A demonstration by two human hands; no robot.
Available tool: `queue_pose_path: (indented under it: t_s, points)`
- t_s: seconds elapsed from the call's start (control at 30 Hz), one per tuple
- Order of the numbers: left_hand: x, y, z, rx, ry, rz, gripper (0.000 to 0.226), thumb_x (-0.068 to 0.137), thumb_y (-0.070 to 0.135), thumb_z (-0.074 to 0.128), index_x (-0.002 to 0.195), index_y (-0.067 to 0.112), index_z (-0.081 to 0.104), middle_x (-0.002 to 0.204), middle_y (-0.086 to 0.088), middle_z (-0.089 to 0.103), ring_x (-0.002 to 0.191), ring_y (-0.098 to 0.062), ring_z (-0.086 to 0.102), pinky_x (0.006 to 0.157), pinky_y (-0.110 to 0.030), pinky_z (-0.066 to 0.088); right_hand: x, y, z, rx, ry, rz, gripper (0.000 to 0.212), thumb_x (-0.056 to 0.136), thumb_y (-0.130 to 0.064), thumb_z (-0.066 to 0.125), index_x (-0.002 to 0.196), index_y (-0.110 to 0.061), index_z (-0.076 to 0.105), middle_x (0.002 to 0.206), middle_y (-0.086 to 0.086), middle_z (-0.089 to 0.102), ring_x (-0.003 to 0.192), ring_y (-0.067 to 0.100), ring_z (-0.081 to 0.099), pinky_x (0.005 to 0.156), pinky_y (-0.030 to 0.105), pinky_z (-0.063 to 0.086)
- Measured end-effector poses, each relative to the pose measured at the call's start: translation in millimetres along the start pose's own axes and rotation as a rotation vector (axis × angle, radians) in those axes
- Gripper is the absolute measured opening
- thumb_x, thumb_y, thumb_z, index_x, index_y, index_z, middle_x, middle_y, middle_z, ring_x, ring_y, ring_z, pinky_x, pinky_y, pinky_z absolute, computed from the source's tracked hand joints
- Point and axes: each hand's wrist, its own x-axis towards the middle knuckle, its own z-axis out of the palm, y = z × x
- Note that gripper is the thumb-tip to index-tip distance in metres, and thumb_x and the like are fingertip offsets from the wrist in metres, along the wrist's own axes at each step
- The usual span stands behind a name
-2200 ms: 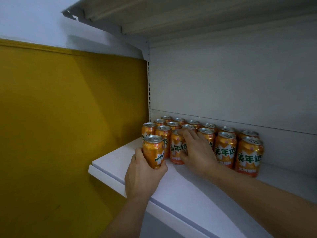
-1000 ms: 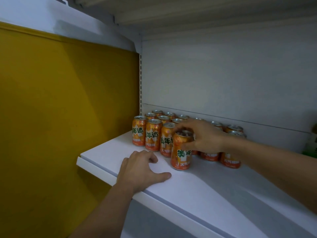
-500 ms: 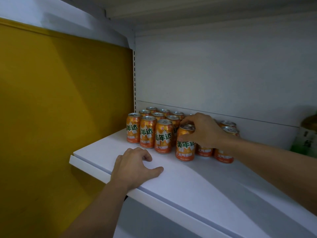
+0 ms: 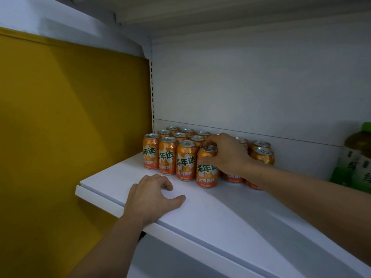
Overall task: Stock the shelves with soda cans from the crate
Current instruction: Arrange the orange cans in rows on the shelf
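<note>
Several orange soda cans [image 4: 167, 157] stand in rows at the back left of the white shelf [image 4: 220, 223]. My right hand [image 4: 226, 154] grips the top of the front can [image 4: 207, 173], which stands upright on the shelf in line with the front row. My left hand [image 4: 152, 197] rests palm down on the shelf near its front edge, fingers loosely curled, holding nothing. Cans behind my right hand are partly hidden. The crate is out of view.
A yellow wall panel [image 4: 70, 127] borders the shelf on the left. The white back wall [image 4: 251, 87] and an upper shelf [image 4: 230, 11] close in the space. A green-labelled bottle [image 4: 355, 159] stands at the far right.
My left hand let go of its can and settled flat on the shelf. My right hand slid the front can back into line with the front row.
</note>
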Motion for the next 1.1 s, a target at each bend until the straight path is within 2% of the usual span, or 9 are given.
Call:
queue_pose_path:
  t_s: [0.27, 0.4, 0.5, 0.57, 0.73, 0.83, 0.93, 1.0, 1.1]
  points:
    - [3, -4, 4, -0.024, 0.018, 0.001, 0.042, 0.074, 0.072, 0.064, 0.095, 0.036, 0.065, 0.097, 0.024, 0.058, 0.101, -0.002, 0.051, 0.094, -0.035, 0.047, -7, -4, 4, 0.005, 0.030, -0.006, 0.053, 0.077, -0.046, 0.080, 0.123, -0.026, 0.063, 0.125, 0.001, 0.057, 0.116, 0.019, 0.053, 0.091, 0.030, 0.044]
    - [6, -8, 6, -0.104, 0.043, -0.021, 0.035, 0.083, 0.067, 0.053, 0.088, 0.035, 0.066, 0.092, 0.021, 0.064, 0.094, -0.003, 0.057, 0.088, -0.038, 0.051, -20, -7, 1, 0.012, 0.055, 0.025, 0.061, 0.084, -0.054, 0.070, 0.136, -0.029, 0.050, 0.139, 0.001, 0.045, 0.126, 0.021, 0.048, 0.096, 0.037, 0.049]
    - [5, -8, 6, -0.111, 0.063, -0.027, 0.029, 0.088, 0.059, 0.053, 0.087, 0.033, 0.067, 0.092, 0.018, 0.066, 0.092, -0.004, 0.059, 0.084, -0.036, 0.051, -40, -7, -5, 0.034, 0.115, -0.016, 0.060, 0.087, -0.053, 0.066, 0.138, -0.029, 0.045, 0.137, 0.000, 0.044, 0.124, 0.019, 0.047, 0.093, 0.032, 0.045]
    - [3, -7, 7, -0.115, 0.089, -0.032, 0.026, 0.090, 0.054, 0.055, 0.087, 0.031, 0.067, 0.090, 0.017, 0.066, 0.091, -0.005, 0.059, 0.082, -0.034, 0.050, -57, -3, -7, -0.016, 0.075, -0.063, 0.059, 0.087, -0.052, 0.066, 0.138, -0.029, 0.044, 0.136, -0.001, 0.045, 0.124, 0.018, 0.046, 0.094, 0.030, 0.042]
    - [-5, -5, 9, -0.067, 0.183, -0.028, 0.023, 0.092, 0.044, 0.055, 0.086, 0.026, 0.067, 0.086, 0.011, 0.065, 0.086, -0.009, 0.057, 0.077, -0.033, 0.049, -97, 15, -4, -0.051, -0.032, -0.077, 0.056, 0.087, -0.050, 0.065, 0.135, -0.033, 0.041, 0.130, -0.005, 0.046, 0.112, 0.016, 0.051, 0.089, 0.034, 0.048]
    - [-12, -6, 10, 0.002, 0.183, -0.006, 0.024, 0.093, 0.042, 0.049, 0.088, 0.026, 0.067, 0.091, 0.008, 0.066, 0.087, -0.010, 0.054, 0.075, -0.032, 0.046, -113, 21, -1, -0.019, -0.049, -0.062, 0.050, 0.089, -0.045, 0.062, 0.133, -0.035, 0.042, 0.133, -0.005, 0.048, 0.115, 0.016, 0.053, 0.094, 0.036, 0.049]
    - [-29, -9, 11, 0.060, 0.164, 0.056, 0.038, 0.090, 0.050, 0.034, 0.097, 0.030, 0.065, 0.104, 0.014, 0.066, 0.095, -0.007, 0.053, 0.080, -0.030, 0.041, -117, 16, 1, 0.007, -0.055, -0.056, 0.050, 0.090, -0.044, 0.061, 0.135, -0.034, 0.041, 0.135, -0.004, 0.047, 0.115, 0.017, 0.054, 0.094, 0.036, 0.049]
    - [-43, -13, 12, 0.100, 0.146, 0.111, 0.055, 0.086, 0.057, 0.025, 0.114, 0.032, 0.065, 0.120, 0.017, 0.063, 0.111, -0.007, 0.053, 0.093, -0.031, 0.038, -114, 6, 0, 0.027, -0.056, -0.067, 0.051, 0.091, -0.043, 0.061, 0.137, -0.031, 0.041, 0.134, -0.003, 0.048, 0.114, 0.016, 0.053, 0.093, 0.033, 0.048]
    - [-60, -22, 5, 0.127, 0.075, 0.182, 0.065, 0.089, 0.061, 0.021, 0.132, 0.029, 0.059, 0.139, 0.013, 0.056, 0.129, -0.008, 0.046, 0.110, -0.034, 0.034, -105, -19, 6, 0.086, -0.068, -0.135, 0.048, 0.092, -0.036, 0.063, 0.134, -0.028, 0.044, 0.130, -0.004, 0.048, 0.115, 0.016, 0.050, 0.094, 0.031, 0.046]
